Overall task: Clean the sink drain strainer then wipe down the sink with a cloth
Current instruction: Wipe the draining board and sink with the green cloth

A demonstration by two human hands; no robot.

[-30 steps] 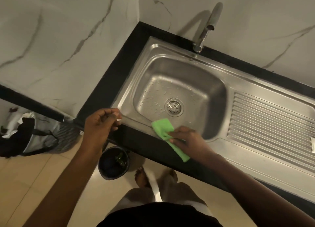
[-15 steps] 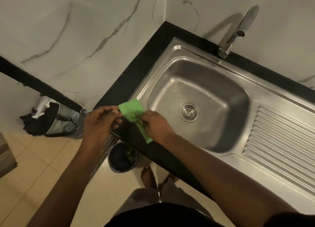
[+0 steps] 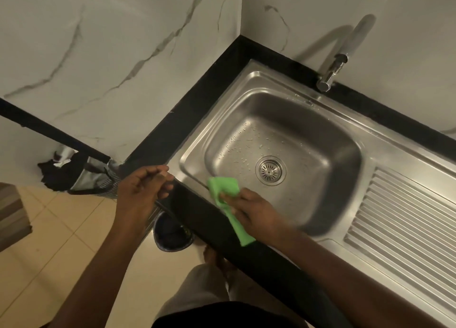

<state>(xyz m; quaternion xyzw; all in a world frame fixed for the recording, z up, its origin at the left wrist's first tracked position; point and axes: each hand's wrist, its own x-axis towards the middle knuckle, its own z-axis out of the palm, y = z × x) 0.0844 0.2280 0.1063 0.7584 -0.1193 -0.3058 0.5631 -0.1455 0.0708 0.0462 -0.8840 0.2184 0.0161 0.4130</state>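
A steel sink [image 3: 246,86] is set into a black counter, its basin wet with scattered droplets. The round drain strainer [image 3: 270,170] sits in the basin floor. My right hand [image 3: 249,210] grips a green cloth [image 3: 223,188] and presses it on the sink's front left rim, the cloth's tail hanging over the counter edge. My left hand [image 3: 142,188] hovers off the counter's left corner, fingers curled together with nothing visible in them.
A tap [image 3: 332,72] rises at the back of the sink. A ribbed drainboard [image 3: 404,224] lies to the right. Below the counter stand a dark bucket [image 3: 171,234] and a bag of clutter [image 3: 79,173] on the tiled floor.
My right hand has carried the green cloth from beside my left hand back to the right, onto the sink's front rim. The left hand has let go of the cloth and stayed near the corner.
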